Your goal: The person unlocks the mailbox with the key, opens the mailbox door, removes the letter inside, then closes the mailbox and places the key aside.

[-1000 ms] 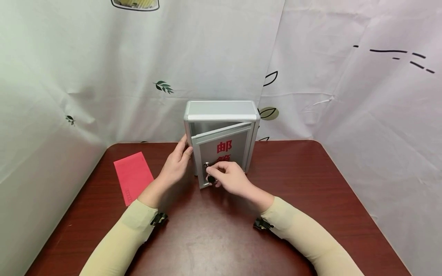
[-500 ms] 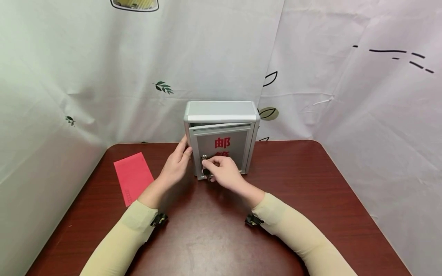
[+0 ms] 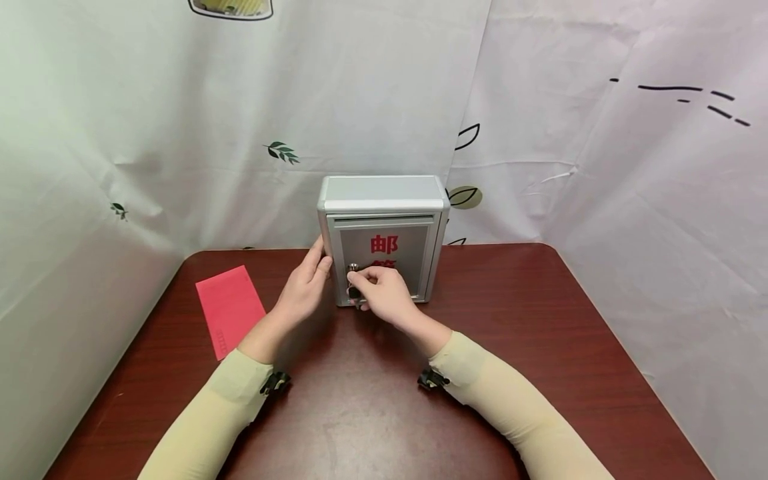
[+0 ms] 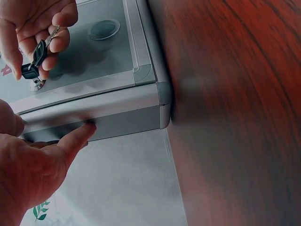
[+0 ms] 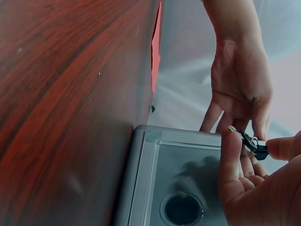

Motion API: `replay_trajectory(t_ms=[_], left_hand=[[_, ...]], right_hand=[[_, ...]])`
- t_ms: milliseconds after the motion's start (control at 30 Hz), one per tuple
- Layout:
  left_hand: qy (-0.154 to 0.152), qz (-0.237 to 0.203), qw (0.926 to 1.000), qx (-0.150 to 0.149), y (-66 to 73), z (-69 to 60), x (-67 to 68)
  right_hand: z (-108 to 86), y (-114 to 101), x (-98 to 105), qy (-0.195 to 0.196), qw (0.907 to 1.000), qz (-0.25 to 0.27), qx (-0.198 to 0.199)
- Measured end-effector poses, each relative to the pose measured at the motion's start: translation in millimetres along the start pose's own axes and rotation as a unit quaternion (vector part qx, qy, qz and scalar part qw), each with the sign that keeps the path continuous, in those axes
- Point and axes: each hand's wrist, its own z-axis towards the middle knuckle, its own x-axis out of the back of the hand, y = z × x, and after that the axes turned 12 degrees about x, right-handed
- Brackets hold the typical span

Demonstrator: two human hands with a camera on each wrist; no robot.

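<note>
A silver metal mailbox (image 3: pixel 384 188) with red characters stands upright on the table, its front door (image 3: pixel 414 243) level with the frame. My right hand (image 3: pixel 387 293) pinches the black head of a key (image 4: pixel 30 71) at the round lock (image 3: pixel 353 267), low on the door's left side. A second key (image 4: pixel 39 52) on the same ring lies against the curled fingers, as the left wrist view shows. My left hand (image 3: pixel 302 288) rests against the box's left side, fingers extended along it and thumb near the front edge. The key's blade at the lock is hidden.
A red envelope (image 3: pixel 231 310) lies flat on the dark red wooden table (image 3: pixel 372 413), left of the box and partly beside my left forearm. White printed cloth (image 3: pixel 384 87) hangs behind the box and along both sides.
The mailbox door has swung inward from ajar until level with the frame, my right hand moving with it, leftward and away from me. My left hand has stayed at the box's side.
</note>
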Motion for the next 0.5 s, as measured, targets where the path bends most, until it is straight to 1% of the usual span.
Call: replay_trajectory(t_ms=[367,500], left_hand=[[0.0,0.001,1.0,0.002,1.0,-1.6,0.1],[0.001,0.004,1.0,0.003,0.7,-1.5,0.1]], right_hand=[[2.6,0.1,0.0,0.01,0.9997,-0.021,-0.003],[3.1,0.9,-0.9,0.012,0.9998,-0.004,-0.015]])
